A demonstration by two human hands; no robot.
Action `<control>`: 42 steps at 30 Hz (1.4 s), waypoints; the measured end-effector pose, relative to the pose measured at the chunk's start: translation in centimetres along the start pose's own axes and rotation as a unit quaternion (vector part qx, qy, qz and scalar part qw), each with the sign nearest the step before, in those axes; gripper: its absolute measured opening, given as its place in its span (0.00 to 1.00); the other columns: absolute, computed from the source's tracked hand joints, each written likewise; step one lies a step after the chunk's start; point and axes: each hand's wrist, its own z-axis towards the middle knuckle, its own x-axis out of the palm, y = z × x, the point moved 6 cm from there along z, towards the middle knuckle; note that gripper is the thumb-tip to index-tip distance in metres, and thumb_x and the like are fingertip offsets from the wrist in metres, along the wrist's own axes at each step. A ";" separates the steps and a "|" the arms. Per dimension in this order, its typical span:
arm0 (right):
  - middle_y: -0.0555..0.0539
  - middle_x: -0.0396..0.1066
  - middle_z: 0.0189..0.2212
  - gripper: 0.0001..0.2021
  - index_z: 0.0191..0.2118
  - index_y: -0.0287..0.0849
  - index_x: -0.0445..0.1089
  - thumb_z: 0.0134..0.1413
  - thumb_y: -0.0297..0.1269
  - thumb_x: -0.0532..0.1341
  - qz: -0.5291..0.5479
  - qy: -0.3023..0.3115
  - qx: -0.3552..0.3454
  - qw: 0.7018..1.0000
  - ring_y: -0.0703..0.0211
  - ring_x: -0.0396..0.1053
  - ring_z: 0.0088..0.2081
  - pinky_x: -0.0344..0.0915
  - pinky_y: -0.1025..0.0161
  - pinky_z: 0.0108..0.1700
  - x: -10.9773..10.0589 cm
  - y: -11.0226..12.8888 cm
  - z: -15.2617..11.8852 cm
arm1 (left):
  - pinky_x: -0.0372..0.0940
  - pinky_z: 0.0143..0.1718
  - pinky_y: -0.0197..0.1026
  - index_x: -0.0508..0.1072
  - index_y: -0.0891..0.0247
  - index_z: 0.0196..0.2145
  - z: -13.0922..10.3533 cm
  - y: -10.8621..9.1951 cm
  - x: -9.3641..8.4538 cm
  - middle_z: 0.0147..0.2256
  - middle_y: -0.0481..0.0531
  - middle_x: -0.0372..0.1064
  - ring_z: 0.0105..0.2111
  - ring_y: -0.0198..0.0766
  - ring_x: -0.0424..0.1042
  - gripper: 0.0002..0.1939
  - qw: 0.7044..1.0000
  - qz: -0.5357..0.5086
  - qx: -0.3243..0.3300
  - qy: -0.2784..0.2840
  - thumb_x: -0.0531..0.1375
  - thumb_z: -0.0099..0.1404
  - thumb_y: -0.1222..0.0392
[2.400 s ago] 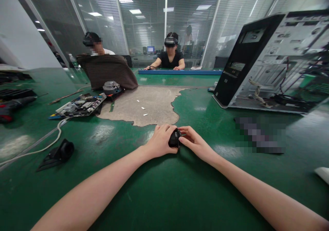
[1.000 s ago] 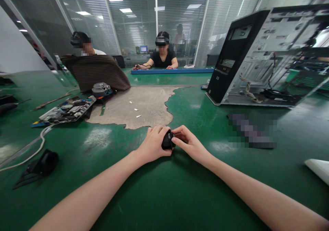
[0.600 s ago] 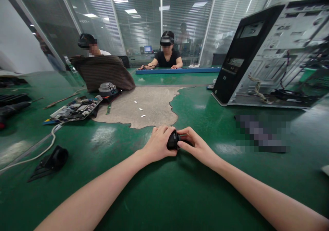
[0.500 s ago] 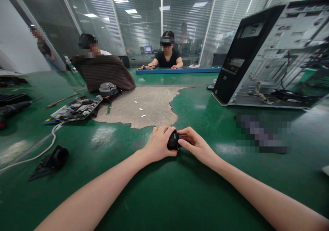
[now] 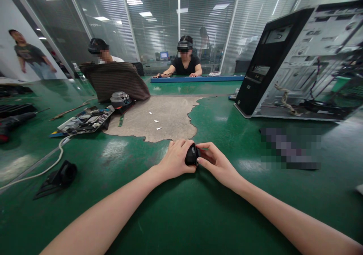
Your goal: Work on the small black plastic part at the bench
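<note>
Low over the green tabletop (image 5: 176, 213), a small black rounded object (image 5: 191, 155) sits between my two hands; its exact kind I cannot make out. My left hand (image 5: 176, 159) is wrapped round its left side, thumb below and fingers over the top. From the right, the thumb and fingers of my right hand (image 5: 217, 162) pinch its right end, where a narrower black part shows. The fingers hide much of the object. Just beyond my hands lies the bare, ragged-edged patch (image 5: 170, 111) of the table, with a few small white scraps on it.
An opened computer case (image 5: 272, 66) stands at the right. On the left lie a circuit board (image 5: 85, 121), a grey-white cable (image 5: 60, 153), a black bracket-like part (image 5: 61, 177) and a black tool (image 5: 15, 122). A brown cushioned panel (image 5: 117, 81) stands behind. Two people (image 5: 185, 60) sit across the table.
My hands and the black object hold nearly the same place; my right fingers have shifted slightly around its end. At the far left, a standing person has moved further left.
</note>
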 end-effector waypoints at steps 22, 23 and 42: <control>0.50 0.68 0.35 0.12 0.36 0.42 0.62 0.42 0.34 0.62 0.043 0.004 0.063 0.997 0.60 0.68 0.38 0.64 0.58 0.44 -0.2 -0.7 0.8 | 0.51 0.41 0.45 0.57 0.60 0.45 -0.5 -0.2 -0.1 0.43 0.54 0.60 0.42 0.46 0.60 0.28 1.000 0.003 -0.011 0.015 0.60 0.45 0.57; 0.50 0.68 0.35 0.12 0.36 0.42 0.63 0.42 0.33 0.63 0.044 0.005 0.063 0.997 0.60 0.68 0.38 0.64 0.58 0.44 0.0 -0.5 0.7 | 0.51 0.41 0.45 0.57 0.60 0.45 -0.6 -0.4 -0.2 0.43 0.55 0.60 0.43 0.46 0.60 0.28 1.000 0.009 -0.001 0.012 0.60 0.46 0.57; 0.50 0.67 0.31 0.07 0.38 0.43 0.62 0.53 0.38 0.54 -0.066 -0.009 0.009 0.998 0.62 0.68 0.33 0.65 0.63 0.37 0.2 0.0 -0.3 | 0.51 0.40 0.45 0.56 0.61 0.46 -0.7 -0.4 0.0 0.43 0.55 0.60 0.44 0.46 0.59 0.29 1.000 0.017 0.020 -0.003 0.60 0.46 0.56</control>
